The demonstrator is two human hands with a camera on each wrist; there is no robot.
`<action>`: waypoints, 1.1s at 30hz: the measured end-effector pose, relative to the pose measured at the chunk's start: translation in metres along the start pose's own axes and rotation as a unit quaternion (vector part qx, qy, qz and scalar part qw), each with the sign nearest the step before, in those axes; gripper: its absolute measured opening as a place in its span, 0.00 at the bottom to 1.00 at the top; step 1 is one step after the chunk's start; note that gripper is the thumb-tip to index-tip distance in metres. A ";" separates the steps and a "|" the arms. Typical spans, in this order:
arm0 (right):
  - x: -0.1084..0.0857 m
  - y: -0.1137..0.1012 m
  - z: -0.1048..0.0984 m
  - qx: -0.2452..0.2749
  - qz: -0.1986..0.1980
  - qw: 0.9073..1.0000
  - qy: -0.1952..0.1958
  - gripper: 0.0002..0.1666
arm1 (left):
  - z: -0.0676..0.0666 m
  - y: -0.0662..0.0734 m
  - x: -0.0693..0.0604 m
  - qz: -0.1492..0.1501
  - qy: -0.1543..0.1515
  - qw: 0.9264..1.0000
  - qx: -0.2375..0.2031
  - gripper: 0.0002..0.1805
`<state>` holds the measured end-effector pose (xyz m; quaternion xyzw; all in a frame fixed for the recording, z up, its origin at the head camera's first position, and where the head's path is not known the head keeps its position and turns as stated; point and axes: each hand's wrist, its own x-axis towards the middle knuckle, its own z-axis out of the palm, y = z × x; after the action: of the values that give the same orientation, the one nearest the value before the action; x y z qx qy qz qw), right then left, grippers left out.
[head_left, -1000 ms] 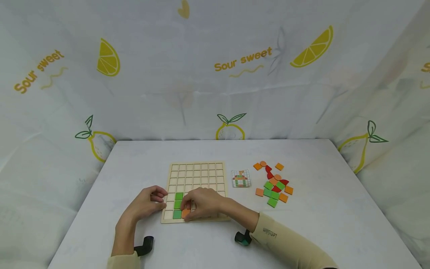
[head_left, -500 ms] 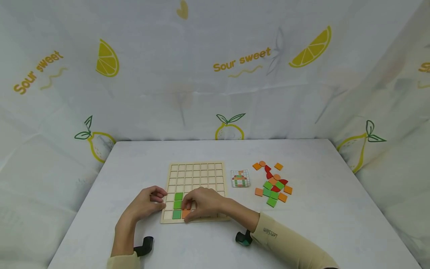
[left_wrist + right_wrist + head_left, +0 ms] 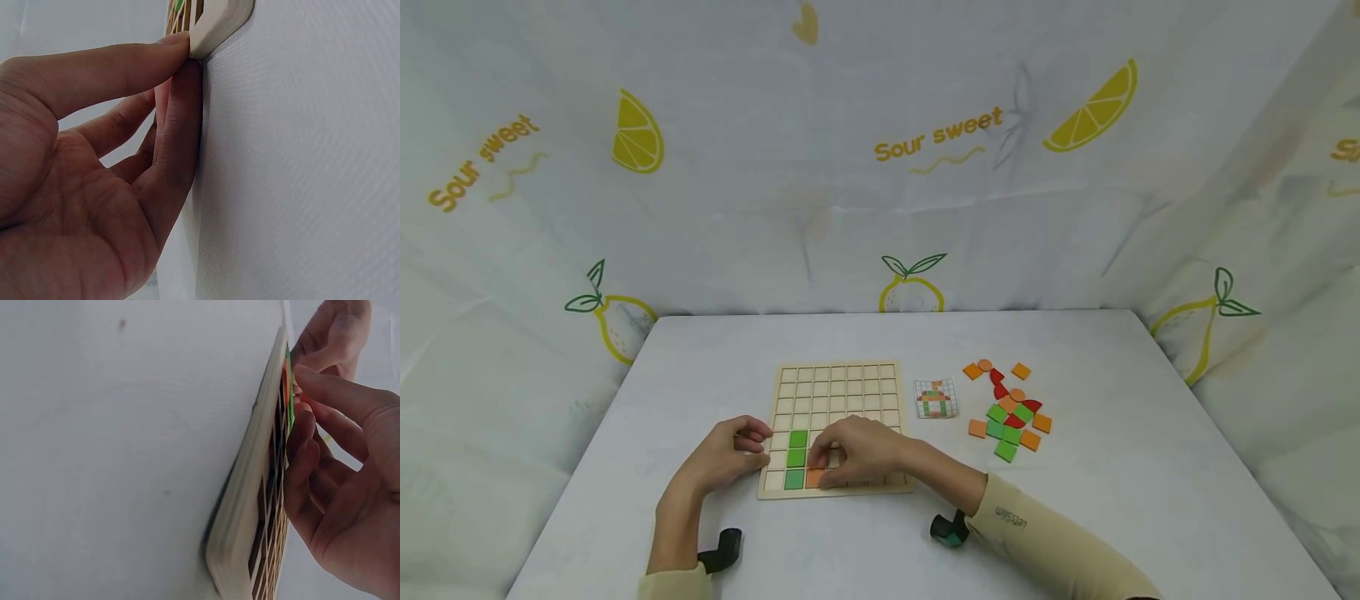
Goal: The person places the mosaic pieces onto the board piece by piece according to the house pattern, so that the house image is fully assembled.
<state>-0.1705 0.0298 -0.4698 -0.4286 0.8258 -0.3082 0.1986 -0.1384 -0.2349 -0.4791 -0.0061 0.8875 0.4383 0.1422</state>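
The wooden grid board (image 3: 840,387) lies flat on the table. My left hand (image 3: 724,454) rests beside its left edge; in the left wrist view, the thumb (image 3: 125,69) and forefinger touch the board's corner edge. Three green tiles (image 3: 796,457) fill a column near the board's left side. To the right of the lowest one sits an orange square tile (image 3: 814,478), partly covered by my right hand (image 3: 861,450). The bent fingers and thumb of that hand hold this tile at its edges, low over the board. In the right wrist view, the tile's contact with the fingertips is partly hidden.
A small pattern card (image 3: 936,398) lies right of the board. Beyond it, loose orange, green and red tiles (image 3: 1013,436) are scattered, some overlapping. A black wrist device (image 3: 951,531) shows under the right forearm, another (image 3: 722,552) by the left wrist. A printed cloth hangs behind.
My right hand has slid slightly to the right, its thumb shifting toward the orange tile's right side. The left hand stays at the board's edge, and the tiles stay put.
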 end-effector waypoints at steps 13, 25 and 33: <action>-0.030 0.013 -0.030 0.069 0.022 0.997 0.029 0.14 | 0.001 -0.002 0.001 -0.010 0.007 1.000 -0.003 0.19; -0.081 0.030 -0.075 0.078 0.069 0.991 0.081 0.16 | -0.001 -0.001 0.000 0.000 0.007 1.000 -0.001 0.17; -0.114 0.040 -0.096 0.085 0.079 0.986 0.118 0.13 | 0.001 0.001 0.005 -0.009 0.022 0.999 -0.029 0.14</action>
<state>-0.1877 0.1747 -0.4193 -0.3041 0.8456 -0.4087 0.1593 -0.1428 -0.2326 -0.4804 -0.0280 0.8772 0.4622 0.1266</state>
